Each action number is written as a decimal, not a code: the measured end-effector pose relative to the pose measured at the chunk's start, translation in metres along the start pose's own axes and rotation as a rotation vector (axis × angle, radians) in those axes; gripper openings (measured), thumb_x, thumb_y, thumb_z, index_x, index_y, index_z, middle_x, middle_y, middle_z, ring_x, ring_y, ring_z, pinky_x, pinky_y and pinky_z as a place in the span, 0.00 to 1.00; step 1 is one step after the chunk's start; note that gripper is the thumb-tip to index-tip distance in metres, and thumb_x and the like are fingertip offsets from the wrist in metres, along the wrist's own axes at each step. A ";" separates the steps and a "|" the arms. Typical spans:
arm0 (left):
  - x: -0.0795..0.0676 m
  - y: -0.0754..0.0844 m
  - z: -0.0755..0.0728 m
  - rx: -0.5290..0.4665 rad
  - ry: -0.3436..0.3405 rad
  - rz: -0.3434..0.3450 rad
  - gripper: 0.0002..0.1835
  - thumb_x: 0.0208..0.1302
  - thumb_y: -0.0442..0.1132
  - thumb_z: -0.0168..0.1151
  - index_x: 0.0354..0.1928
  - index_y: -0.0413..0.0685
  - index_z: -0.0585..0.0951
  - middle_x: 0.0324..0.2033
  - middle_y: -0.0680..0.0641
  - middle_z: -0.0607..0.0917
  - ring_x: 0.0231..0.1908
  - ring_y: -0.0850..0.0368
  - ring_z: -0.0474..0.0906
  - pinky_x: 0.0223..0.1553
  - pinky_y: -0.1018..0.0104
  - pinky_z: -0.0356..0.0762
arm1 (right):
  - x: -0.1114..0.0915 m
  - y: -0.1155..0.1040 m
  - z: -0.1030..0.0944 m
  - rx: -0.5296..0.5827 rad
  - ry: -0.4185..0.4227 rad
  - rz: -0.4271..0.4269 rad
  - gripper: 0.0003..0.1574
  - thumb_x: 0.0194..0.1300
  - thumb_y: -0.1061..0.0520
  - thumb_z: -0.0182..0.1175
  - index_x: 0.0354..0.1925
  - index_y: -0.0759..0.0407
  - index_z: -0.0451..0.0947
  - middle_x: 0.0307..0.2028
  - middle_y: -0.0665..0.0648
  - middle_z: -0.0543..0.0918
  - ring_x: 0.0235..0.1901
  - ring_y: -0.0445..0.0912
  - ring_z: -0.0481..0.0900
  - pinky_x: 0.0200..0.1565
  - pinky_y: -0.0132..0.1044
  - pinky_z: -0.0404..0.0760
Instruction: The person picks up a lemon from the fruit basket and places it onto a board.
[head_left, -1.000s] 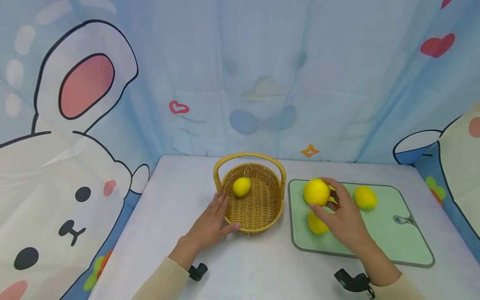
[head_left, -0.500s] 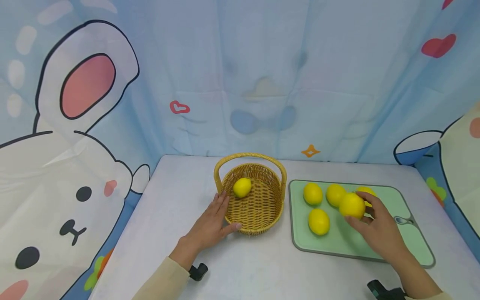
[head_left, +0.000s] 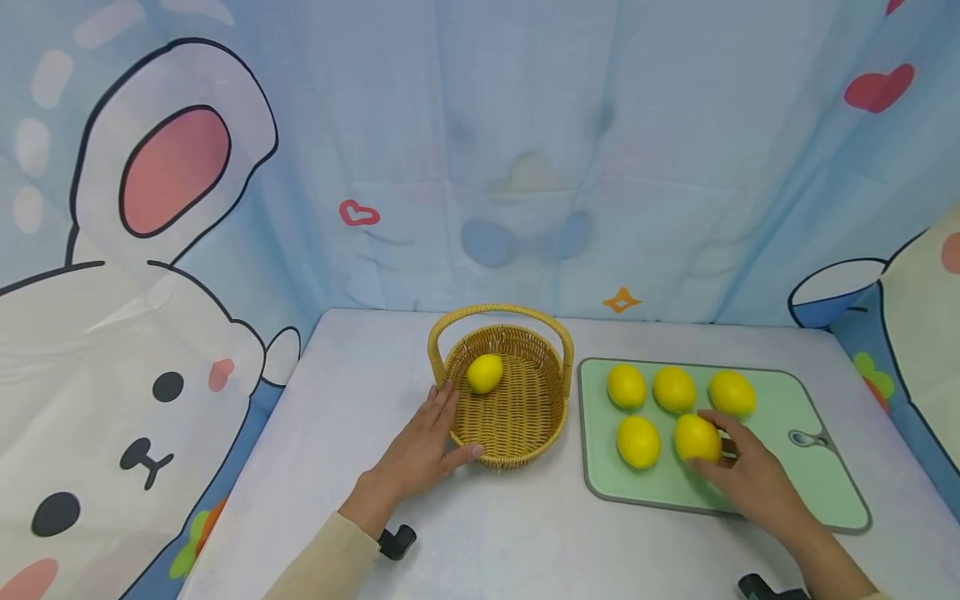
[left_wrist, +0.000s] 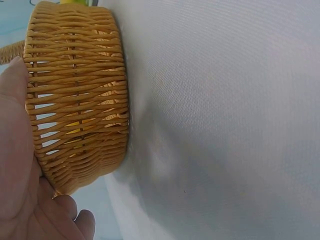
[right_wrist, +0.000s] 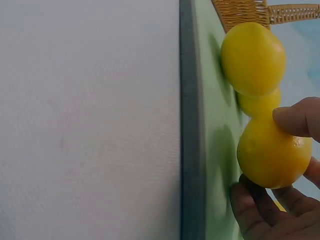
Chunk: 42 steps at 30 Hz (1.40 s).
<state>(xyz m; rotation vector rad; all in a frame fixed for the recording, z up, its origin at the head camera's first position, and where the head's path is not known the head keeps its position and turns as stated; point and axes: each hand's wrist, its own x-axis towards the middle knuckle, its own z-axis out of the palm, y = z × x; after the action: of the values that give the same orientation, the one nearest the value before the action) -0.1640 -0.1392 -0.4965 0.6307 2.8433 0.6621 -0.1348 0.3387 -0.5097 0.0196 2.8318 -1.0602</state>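
Observation:
My right hand (head_left: 757, 475) pinches a yellow lemon (head_left: 696, 439) between thumb and fingers, low over the front row of the green cutting board (head_left: 780, 483). In the right wrist view the held lemon (right_wrist: 275, 152) has the thumb on its upper side and fingers beneath. Beside it sits another lemon (head_left: 638, 442), with a back row of lemons (head_left: 674, 389) behind. My left hand (head_left: 420, 442) rests against the near left side of the woven basket (head_left: 517, 417), fingers extended along its rim. One lemon (head_left: 484, 373) lies inside the basket.
The basket's arched handle (head_left: 498, 309) stands up at the back. A hanging hole (head_left: 808, 438) marks the board's right end. Under everything is a white-covered table (head_left: 525, 533), and a blue printed curtain (head_left: 525, 167) hangs behind its far edge.
My right hand carried the lemon rightward from the board's left end, then lowered it into the front row beside another lemon. The left hand and basket kept their places.

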 end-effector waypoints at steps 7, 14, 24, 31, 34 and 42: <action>0.001 0.000 0.000 -0.003 0.001 0.001 0.57 0.73 0.76 0.47 0.85 0.41 0.47 0.86 0.45 0.40 0.85 0.43 0.36 0.83 0.46 0.48 | 0.000 0.000 0.002 -0.020 -0.024 0.020 0.53 0.72 0.40 0.68 0.80 0.63 0.57 0.70 0.80 0.69 0.59 0.70 0.76 0.54 0.66 0.79; 0.001 0.000 0.001 0.000 -0.003 -0.010 0.56 0.73 0.75 0.48 0.85 0.41 0.47 0.86 0.45 0.40 0.85 0.45 0.35 0.83 0.47 0.47 | 0.002 0.000 0.002 -0.043 -0.033 0.024 0.54 0.72 0.37 0.68 0.80 0.63 0.58 0.67 0.80 0.72 0.59 0.70 0.77 0.53 0.65 0.80; 0.002 -0.002 0.003 0.018 0.000 -0.007 0.57 0.73 0.76 0.47 0.85 0.40 0.47 0.86 0.45 0.41 0.85 0.47 0.35 0.83 0.48 0.48 | 0.002 0.002 0.003 -0.026 -0.047 0.034 0.57 0.73 0.34 0.65 0.81 0.64 0.56 0.69 0.80 0.70 0.60 0.70 0.76 0.55 0.66 0.80; 0.003 -0.002 0.003 0.015 0.007 -0.002 0.56 0.73 0.74 0.50 0.85 0.40 0.48 0.86 0.44 0.42 0.85 0.44 0.37 0.83 0.47 0.49 | 0.004 0.003 0.003 -0.027 -0.067 0.075 0.61 0.73 0.30 0.63 0.82 0.66 0.52 0.72 0.79 0.65 0.61 0.70 0.73 0.57 0.68 0.78; 0.003 -0.002 0.003 0.011 0.008 -0.002 0.56 0.73 0.74 0.50 0.85 0.40 0.48 0.86 0.43 0.42 0.85 0.45 0.36 0.83 0.47 0.48 | 0.004 0.003 0.003 -0.027 -0.066 0.075 0.62 0.72 0.29 0.62 0.82 0.67 0.51 0.73 0.78 0.64 0.62 0.70 0.73 0.57 0.68 0.78; 0.003 -0.002 0.004 0.009 0.009 -0.006 0.57 0.73 0.76 0.49 0.85 0.40 0.48 0.86 0.45 0.41 0.85 0.45 0.36 0.83 0.47 0.49 | 0.004 0.001 0.004 -0.026 -0.054 0.051 0.62 0.72 0.30 0.63 0.82 0.66 0.51 0.74 0.78 0.63 0.62 0.72 0.73 0.58 0.69 0.78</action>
<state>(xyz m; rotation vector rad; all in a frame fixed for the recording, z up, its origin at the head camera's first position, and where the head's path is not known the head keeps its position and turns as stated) -0.1663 -0.1385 -0.5008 0.6220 2.8575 0.6530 -0.1383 0.3366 -0.5142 0.0601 2.7807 -0.9981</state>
